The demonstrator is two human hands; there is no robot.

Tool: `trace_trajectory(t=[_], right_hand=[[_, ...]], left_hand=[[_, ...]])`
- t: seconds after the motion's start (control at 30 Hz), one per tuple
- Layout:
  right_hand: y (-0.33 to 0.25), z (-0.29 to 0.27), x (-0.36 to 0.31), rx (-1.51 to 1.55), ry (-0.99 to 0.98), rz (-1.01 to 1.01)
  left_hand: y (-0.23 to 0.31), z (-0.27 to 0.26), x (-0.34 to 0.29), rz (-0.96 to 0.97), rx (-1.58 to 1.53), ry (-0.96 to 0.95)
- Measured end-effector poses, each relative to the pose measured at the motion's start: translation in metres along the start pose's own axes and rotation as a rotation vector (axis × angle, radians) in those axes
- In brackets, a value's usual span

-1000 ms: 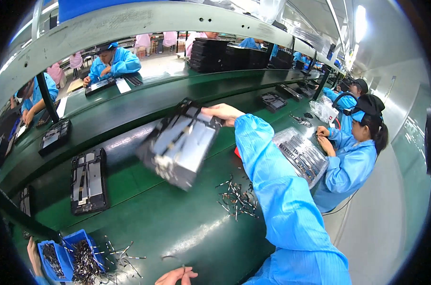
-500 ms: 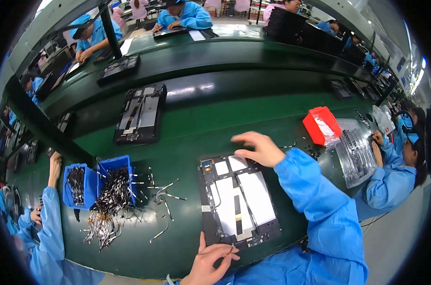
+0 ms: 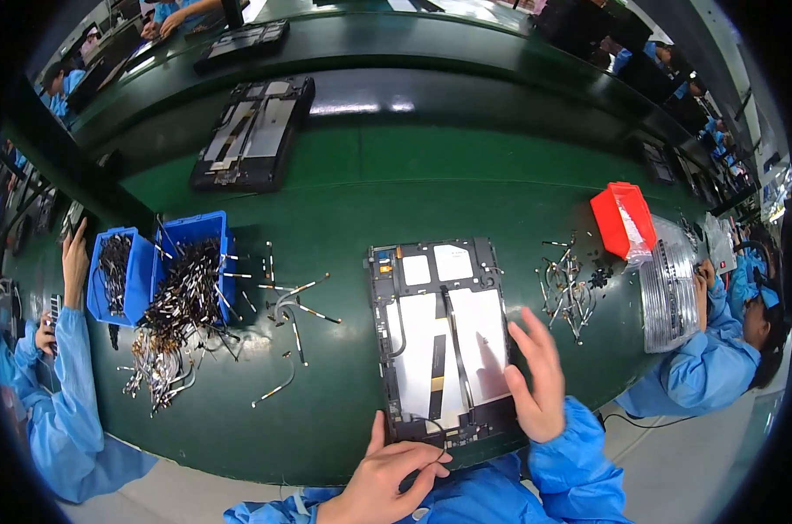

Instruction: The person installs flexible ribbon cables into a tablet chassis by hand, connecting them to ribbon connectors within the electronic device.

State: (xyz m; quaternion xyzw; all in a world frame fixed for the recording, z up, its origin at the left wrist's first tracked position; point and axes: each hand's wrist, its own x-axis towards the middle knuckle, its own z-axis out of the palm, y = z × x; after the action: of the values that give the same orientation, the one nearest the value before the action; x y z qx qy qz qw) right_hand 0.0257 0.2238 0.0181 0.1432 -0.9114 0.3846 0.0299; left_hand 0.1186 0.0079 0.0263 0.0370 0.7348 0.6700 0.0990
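An opened tablet (image 3: 418,341) lies on the green bench in front of me, its pale battery panels, dark frame and ribbon strips exposed. At its lower edge, my left hand (image 3: 391,479) pinches a thin dark cable (image 3: 439,425) between thumb and fingers; the cable curves up onto the tablet's bottom end. The left index finger or thumb points up along the tablet's lower left corner. My right hand (image 3: 540,380) is beside the tablet's right edge with its fingers apart and nothing in it.
Two blue bins (image 3: 121,301) of short black cables stand at the left, with loose cables (image 3: 162,371) spilling around them. More cables (image 3: 566,288), a red bin (image 3: 621,223) and a clear tray (image 3: 669,297) lie right. Another opened tablet (image 3: 254,135) sits farther back. Co-workers sit on both sides.
My right hand has come down from the tablet's top to its right edge, uncovering cables on the bench. My left hand stays at the lower edge. The whole view has tilted downward.
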Motion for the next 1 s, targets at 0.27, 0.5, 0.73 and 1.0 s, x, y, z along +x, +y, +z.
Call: trace_trajectory(t=[0.27,0.5,0.73,1.0], right_hand=[[-0.040,0.017,0.033,0.195,-0.445,-0.583],[-0.035,0.050,0.064,0.559,-0.471,0.215],[-0.039,0.057,0.071,0.584,-0.450,0.373],[-0.032,0.056,0.080,0.504,-0.487,0.273]], left_hand=[[0.010,-0.023,0.018,-0.138,0.061,-0.047],[0.011,-0.055,0.033,0.339,0.821,0.087],[-0.008,-0.062,0.049,0.397,1.161,0.107],[-0.013,-0.061,0.055,0.436,1.217,0.084]])
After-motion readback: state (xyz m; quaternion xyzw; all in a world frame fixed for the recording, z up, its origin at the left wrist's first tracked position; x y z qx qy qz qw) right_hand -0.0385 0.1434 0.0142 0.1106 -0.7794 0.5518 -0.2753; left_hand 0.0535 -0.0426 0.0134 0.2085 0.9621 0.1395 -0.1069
